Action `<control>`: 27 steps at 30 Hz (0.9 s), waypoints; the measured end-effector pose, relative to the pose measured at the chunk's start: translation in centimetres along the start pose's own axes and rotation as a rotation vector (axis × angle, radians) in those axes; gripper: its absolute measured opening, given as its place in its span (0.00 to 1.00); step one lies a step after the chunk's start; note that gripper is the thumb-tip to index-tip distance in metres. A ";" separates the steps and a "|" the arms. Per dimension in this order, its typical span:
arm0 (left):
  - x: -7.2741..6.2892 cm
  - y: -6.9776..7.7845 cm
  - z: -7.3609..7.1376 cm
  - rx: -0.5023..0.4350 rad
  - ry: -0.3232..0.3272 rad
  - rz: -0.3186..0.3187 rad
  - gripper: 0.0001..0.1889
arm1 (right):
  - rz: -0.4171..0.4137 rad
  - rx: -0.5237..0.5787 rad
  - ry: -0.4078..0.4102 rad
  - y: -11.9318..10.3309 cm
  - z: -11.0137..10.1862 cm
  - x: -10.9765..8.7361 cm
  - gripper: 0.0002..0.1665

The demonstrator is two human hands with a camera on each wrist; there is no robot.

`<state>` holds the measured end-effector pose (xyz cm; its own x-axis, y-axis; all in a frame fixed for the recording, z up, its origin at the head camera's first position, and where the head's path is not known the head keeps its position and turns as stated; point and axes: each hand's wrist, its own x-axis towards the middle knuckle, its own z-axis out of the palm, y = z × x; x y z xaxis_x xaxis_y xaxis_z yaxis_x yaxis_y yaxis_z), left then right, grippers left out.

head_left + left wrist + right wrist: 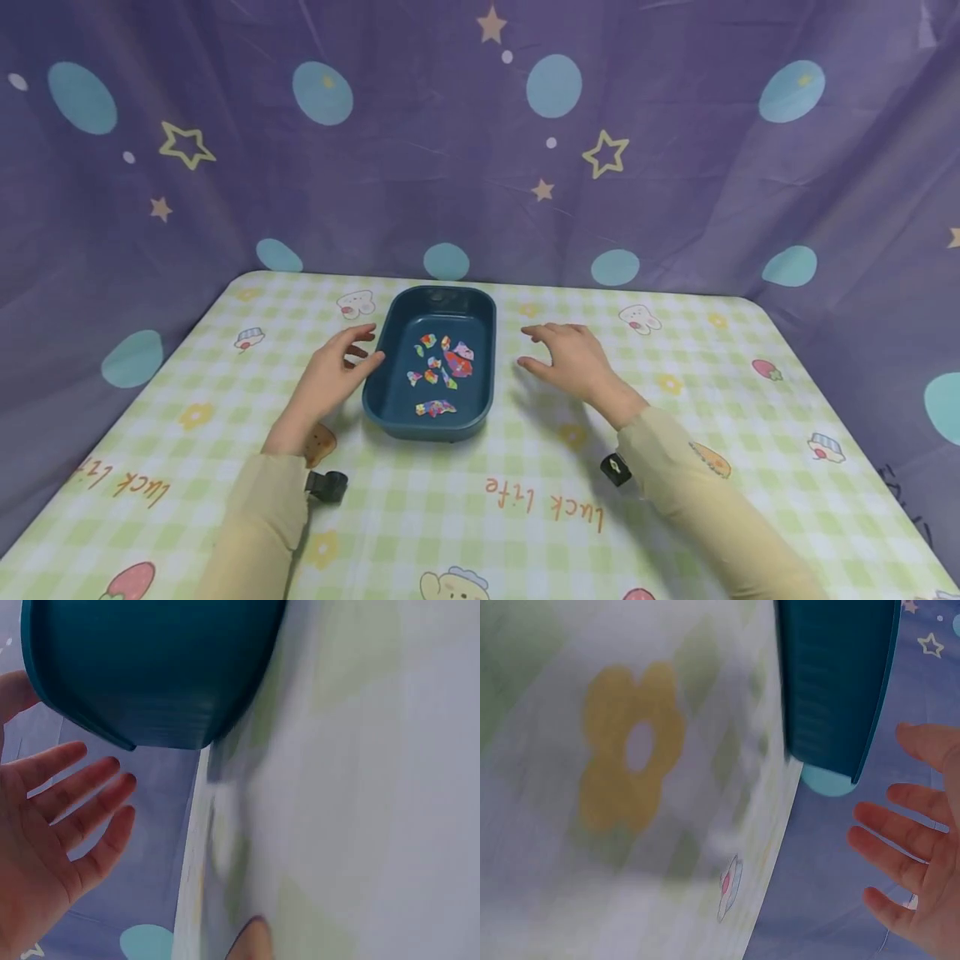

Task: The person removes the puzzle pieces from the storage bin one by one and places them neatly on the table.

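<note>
A dark teal, rounded rectangular basin point(429, 432) stands on the table, left of the middle. On its floor lie several small, colourful scraps point(458, 363) with ragged edges. My left hand point(337, 371) is at the basin's left rim, thumb tip right by the edge, fingers spread and relaxed. In the left wrist view the basin's wall point(157, 675) hangs over the open fingers. Off to the basin's right, my right hand point(573, 358) hovers above the cloth with loose fingers and holds nothing. The right wrist view shows a gap between those fingertips and the basin's wall point(836, 690).
A green-and-white checked cloth point(540, 550) with cartoon prints covers the table. Behind it and along both sides hangs a purple curtain point(450, 183) with stars and blue ovals. Dark wrist straps point(327, 487) sit at both sleeve cuffs.
</note>
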<state>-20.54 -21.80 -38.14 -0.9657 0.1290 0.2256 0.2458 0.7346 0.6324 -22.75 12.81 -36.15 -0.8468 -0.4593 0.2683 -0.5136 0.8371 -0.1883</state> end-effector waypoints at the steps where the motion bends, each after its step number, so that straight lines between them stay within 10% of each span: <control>1: 0.0 0.0 0.1 -0.017 0.003 0.000 0.28 | -0.003 0.002 0.007 -0.3 0.0 0.1 0.28; 9: 0.2 -0.3 0.6 -0.122 -0.013 -0.026 0.28 | -0.048 0.013 0.049 -2.1 0.3 1.4 0.24; 19: 0.2 -0.7 0.5 -0.311 -0.225 -0.098 0.36 | -0.105 0.003 0.025 -4.3 0.8 3.0 0.18; 27: 0.2 -0.9 0.5 -0.425 -0.274 -0.166 0.37 | -0.153 -0.023 0.001 -5.3 1.4 4.3 0.18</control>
<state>-20.97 -22.07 -39.01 -0.9670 0.2450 -0.0695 0.0449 0.4327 0.9004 -23.89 6.00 -35.36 -0.7589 -0.5815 0.2933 -0.6332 0.7642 -0.1232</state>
